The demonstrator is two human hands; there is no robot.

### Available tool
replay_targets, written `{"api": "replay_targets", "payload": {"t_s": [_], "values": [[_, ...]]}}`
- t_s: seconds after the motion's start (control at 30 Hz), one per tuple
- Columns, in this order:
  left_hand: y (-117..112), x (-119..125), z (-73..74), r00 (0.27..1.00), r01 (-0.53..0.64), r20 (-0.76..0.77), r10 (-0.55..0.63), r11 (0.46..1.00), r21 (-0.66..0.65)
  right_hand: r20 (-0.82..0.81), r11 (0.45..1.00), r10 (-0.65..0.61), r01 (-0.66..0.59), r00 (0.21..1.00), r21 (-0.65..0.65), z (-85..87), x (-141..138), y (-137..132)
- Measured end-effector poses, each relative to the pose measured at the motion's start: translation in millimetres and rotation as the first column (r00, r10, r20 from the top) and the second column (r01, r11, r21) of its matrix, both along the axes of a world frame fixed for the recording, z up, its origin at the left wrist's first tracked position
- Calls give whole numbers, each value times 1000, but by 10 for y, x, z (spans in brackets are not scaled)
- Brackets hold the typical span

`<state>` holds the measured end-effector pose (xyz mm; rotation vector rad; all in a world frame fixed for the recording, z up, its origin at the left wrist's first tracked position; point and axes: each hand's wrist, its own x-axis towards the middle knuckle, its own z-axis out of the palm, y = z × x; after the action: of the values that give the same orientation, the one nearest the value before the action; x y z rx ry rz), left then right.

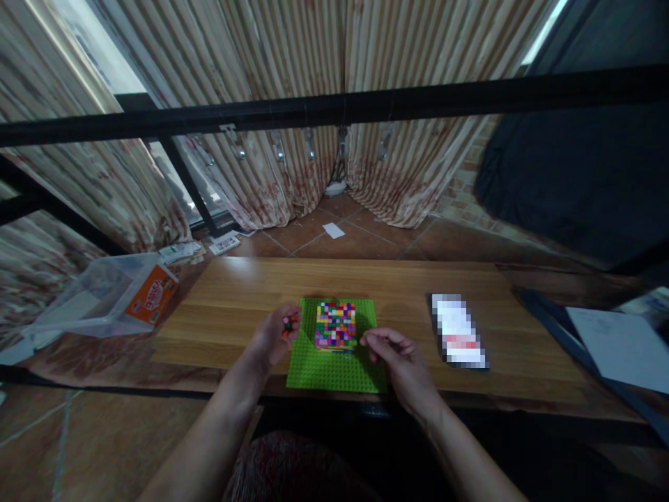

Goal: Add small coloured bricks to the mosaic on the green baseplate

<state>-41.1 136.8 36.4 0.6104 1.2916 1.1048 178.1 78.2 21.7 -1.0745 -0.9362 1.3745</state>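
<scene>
A green studded baseplate (334, 373) lies on the wooden board, and a square block of small multicoloured bricks (335, 325) stands on it. Left of the block, my left hand (272, 335) is cupped, palm up, around several small loose bricks (289, 324), red, orange and dark ones among them. At the plate's right edge, my right hand (394, 352) is closed, thumb and forefinger pinched together close to the block's right side. Whatever sits between those fingertips is too small to make out.
The wooden board (240, 286) carries a phone (456, 331) with a blurred screen at right. A clear plastic box (99, 293) with an orange label sits at left. Paper (621, 345) lies at far right. Behind run a black metal bar (313, 108) and striped curtains (293, 63).
</scene>
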Motion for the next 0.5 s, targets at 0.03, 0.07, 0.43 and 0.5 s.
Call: {"api": "replay_targets", "payload": {"t_s": [0.03, 0.07, 0.43, 0.5], "values": [[-43, -39, -4, 996, 15, 86, -12, 999, -44, 0, 1000, 3, -3, 1000, 0, -3, 0, 0], [-87, -70, -11, 986, 23, 168, -8, 996, -83, 0, 1000, 6, -6, 1000, 0, -9, -1, -1], [-287, -130, -83, 916, -35, 395, 77, 993, -112, 65, 1000, 14, -13, 998, -14, -82, -5, -4], [-310, -126, -79, 930, -26, 363, 62, 994, -102, 90, 1000, 18, -17, 996, -7, -80, -9, -3]]}}
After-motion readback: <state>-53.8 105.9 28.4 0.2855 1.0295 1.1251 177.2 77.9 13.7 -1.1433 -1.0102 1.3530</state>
